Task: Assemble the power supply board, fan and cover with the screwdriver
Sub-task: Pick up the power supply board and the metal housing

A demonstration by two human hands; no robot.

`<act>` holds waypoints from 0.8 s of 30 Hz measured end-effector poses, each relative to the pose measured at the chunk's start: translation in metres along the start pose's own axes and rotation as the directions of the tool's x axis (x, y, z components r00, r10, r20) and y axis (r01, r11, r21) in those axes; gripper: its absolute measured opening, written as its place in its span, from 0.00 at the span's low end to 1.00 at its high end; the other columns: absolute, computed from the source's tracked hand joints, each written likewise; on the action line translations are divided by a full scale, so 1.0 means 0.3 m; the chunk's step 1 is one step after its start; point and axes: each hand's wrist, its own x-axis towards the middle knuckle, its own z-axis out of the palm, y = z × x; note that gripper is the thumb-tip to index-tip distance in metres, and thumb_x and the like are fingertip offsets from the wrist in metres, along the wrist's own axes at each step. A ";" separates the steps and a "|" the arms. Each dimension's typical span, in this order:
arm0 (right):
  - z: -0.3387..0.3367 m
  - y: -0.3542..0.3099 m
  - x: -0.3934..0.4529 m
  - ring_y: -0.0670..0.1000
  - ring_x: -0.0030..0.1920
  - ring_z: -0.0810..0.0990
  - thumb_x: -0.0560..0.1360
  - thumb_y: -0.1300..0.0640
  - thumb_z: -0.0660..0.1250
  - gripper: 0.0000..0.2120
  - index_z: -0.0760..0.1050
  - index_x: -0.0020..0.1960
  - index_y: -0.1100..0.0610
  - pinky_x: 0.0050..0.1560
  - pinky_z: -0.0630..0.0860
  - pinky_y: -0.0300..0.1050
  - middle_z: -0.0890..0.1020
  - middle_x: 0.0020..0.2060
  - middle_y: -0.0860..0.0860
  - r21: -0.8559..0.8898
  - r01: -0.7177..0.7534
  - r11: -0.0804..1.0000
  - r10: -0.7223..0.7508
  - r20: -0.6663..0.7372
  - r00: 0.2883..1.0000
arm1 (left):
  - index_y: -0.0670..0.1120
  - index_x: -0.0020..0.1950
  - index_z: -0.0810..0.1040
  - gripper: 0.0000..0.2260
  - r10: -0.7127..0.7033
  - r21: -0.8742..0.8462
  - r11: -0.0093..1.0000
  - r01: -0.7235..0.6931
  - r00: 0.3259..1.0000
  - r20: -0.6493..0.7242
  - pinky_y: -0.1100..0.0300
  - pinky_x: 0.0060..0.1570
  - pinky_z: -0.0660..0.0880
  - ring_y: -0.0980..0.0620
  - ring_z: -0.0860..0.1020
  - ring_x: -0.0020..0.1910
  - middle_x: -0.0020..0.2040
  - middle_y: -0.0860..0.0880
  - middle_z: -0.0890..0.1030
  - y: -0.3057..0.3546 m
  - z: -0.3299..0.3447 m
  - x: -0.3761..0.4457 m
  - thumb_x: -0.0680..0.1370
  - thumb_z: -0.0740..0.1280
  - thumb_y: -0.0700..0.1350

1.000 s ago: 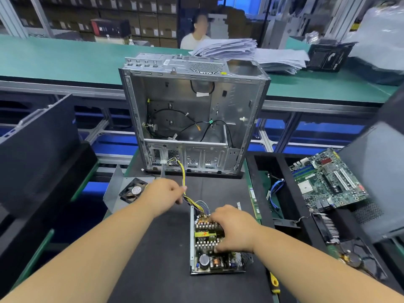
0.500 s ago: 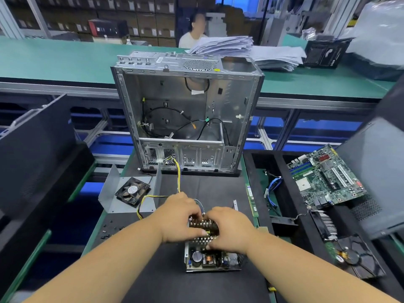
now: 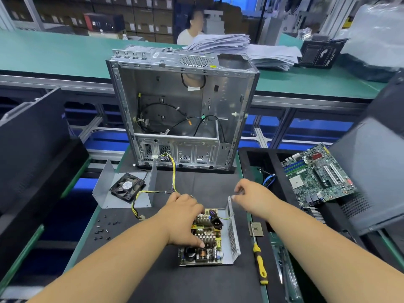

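Note:
The power supply board (image 3: pixel 204 251) lies in a metal base whose perforated side wall (image 3: pixel 232 234) stands on its right. My left hand (image 3: pixel 183 217) grips the board from above, with fingers and thumb spread across its heatsinks. My right hand (image 3: pixel 251 196) hovers just right of the wall's far corner, fingers loosely curled and holding nothing. The fan (image 3: pixel 127 186) rests on the bent grey metal cover (image 3: pixel 105 193) at the left. A screwdriver (image 3: pixel 260 263) with a yellow-and-black handle lies on the mat to the right of the board.
An open computer case (image 3: pixel 181 106) stands upright at the back of the mat, and yellow-black cables (image 3: pixel 173 171) run from it. Several small screws (image 3: pixel 105 228) are scattered at the left. A motherboard (image 3: pixel 317 173) lies in the black tray at the right. Black panels flank both sides.
The board has turned, so its perforated wall now shows on the right. My right hand has lifted off the board and moved right. My left hand still holds the board.

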 end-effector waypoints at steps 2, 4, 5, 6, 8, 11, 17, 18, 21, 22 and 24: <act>0.005 0.005 -0.007 0.53 0.45 0.80 0.75 0.46 0.67 0.12 0.71 0.52 0.51 0.48 0.76 0.49 0.80 0.46 0.50 -0.013 -0.058 0.998 0.058 0.058 0.997 | 0.54 0.67 0.68 0.37 -0.014 -0.030 0.999 0.015 1.000 0.024 0.50 0.67 0.55 0.52 0.67 0.65 0.63 0.54 0.73 0.011 0.005 0.008 0.64 0.68 0.72; 0.011 -0.007 -0.021 0.52 0.46 0.80 0.73 0.46 0.70 0.13 0.71 0.52 0.50 0.50 0.76 0.49 0.79 0.47 0.50 -0.022 0.014 1.000 -0.012 0.078 0.997 | 0.54 0.67 0.68 0.37 -0.047 -0.089 0.995 0.052 0.998 0.050 0.50 0.67 0.56 0.52 0.67 0.66 0.63 0.55 0.73 0.015 0.014 0.013 0.64 0.70 0.71; 0.014 -0.016 -0.028 0.51 0.47 0.79 0.71 0.46 0.72 0.14 0.71 0.52 0.48 0.50 0.76 0.48 0.78 0.48 0.49 -0.033 0.076 0.997 -0.072 0.100 0.992 | 0.54 0.66 0.68 0.37 -0.059 -0.110 0.992 0.065 0.996 0.062 0.50 0.66 0.56 0.52 0.66 0.66 0.63 0.55 0.72 0.014 0.021 0.015 0.63 0.71 0.70; 0.016 -0.023 -0.037 0.51 0.48 0.78 0.69 0.45 0.73 0.15 0.73 0.52 0.47 0.50 0.75 0.48 0.75 0.49 0.49 -0.075 0.141 0.987 -0.131 0.131 0.983 | 0.54 0.66 0.68 0.36 -0.064 -0.116 0.991 0.072 0.996 0.069 0.50 0.66 0.57 0.52 0.65 0.65 0.63 0.55 0.72 0.015 0.027 0.016 0.63 0.72 0.68; 0.026 -0.035 -0.047 0.49 0.49 0.74 0.67 0.44 0.75 0.15 0.76 0.51 0.45 0.47 0.73 0.45 0.70 0.49 0.47 -0.252 0.258 0.933 -0.216 0.183 0.959 | 0.53 0.64 0.69 0.34 -0.071 -0.118 0.990 0.078 0.996 0.063 0.50 0.64 0.59 0.52 0.64 0.64 0.61 0.55 0.72 0.015 0.040 0.019 0.64 0.72 0.66; 0.053 -0.052 -0.046 0.50 0.52 0.74 0.70 0.46 0.73 0.08 0.80 0.48 0.46 0.47 0.71 0.44 0.70 0.44 0.44 -0.426 0.345 0.837 -0.310 0.152 0.939 | 0.53 0.62 0.69 0.30 -0.086 -0.169 0.981 0.092 0.995 0.041 0.50 0.61 0.61 0.52 0.64 0.62 0.59 0.56 0.71 0.015 0.053 0.020 0.64 0.72 0.63; 0.085 -0.097 -0.019 0.54 0.50 0.77 0.73 0.51 0.72 0.04 0.80 0.46 0.50 0.44 0.72 0.46 0.80 0.43 0.48 -0.511 0.382 0.770 -0.378 0.117 0.918 | 0.51 0.61 0.68 0.28 -0.081 -0.209 0.974 0.089 0.996 0.044 0.50 0.60 0.61 0.51 0.62 0.61 0.57 0.54 0.69 0.018 0.063 0.016 0.66 0.72 0.60; 0.094 -0.100 -0.019 0.55 0.50 0.77 0.73 0.53 0.71 0.04 0.81 0.47 0.50 0.42 0.70 0.46 0.80 0.43 0.50 -0.555 0.379 0.740 -0.366 0.140 0.920 | 0.50 0.61 0.68 0.28 -0.079 -0.208 0.974 0.085 0.996 0.036 0.51 0.60 0.60 0.51 0.62 0.61 0.57 0.54 0.69 0.018 0.066 0.015 0.66 0.72 0.60; 0.117 -0.098 -0.019 0.57 0.51 0.77 0.73 0.53 0.71 0.05 0.80 0.47 0.53 0.41 0.65 0.45 0.80 0.42 0.53 -0.614 0.391 0.686 -0.348 0.196 0.917 | 0.50 0.59 0.69 0.27 -0.065 -0.211 0.975 0.064 0.998 0.002 0.51 0.60 0.60 0.51 0.62 0.60 0.56 0.54 0.68 0.011 0.076 0.010 0.67 0.71 0.59; 0.120 -0.096 -0.019 0.57 0.52 0.76 0.73 0.53 0.71 0.06 0.80 0.48 0.54 0.42 0.65 0.45 0.81 0.44 0.54 -0.622 0.396 0.676 -0.349 0.203 0.915 | 0.49 0.59 0.69 0.26 -0.061 -0.215 0.975 0.058 0.998 -0.007 0.52 0.60 0.60 0.51 0.62 0.60 0.56 0.54 0.68 0.009 0.080 0.010 0.67 0.71 0.59; 0.123 -0.090 -0.026 0.56 0.55 0.73 0.73 0.54 0.70 0.11 0.79 0.55 0.55 0.44 0.65 0.46 0.81 0.47 0.53 -0.637 0.387 0.666 -0.344 0.198 0.918 | 0.49 0.59 0.69 0.27 -0.055 -0.222 0.974 0.049 0.998 -0.019 0.52 0.60 0.60 0.51 0.62 0.60 0.56 0.54 0.68 0.006 0.087 0.011 0.67 0.71 0.60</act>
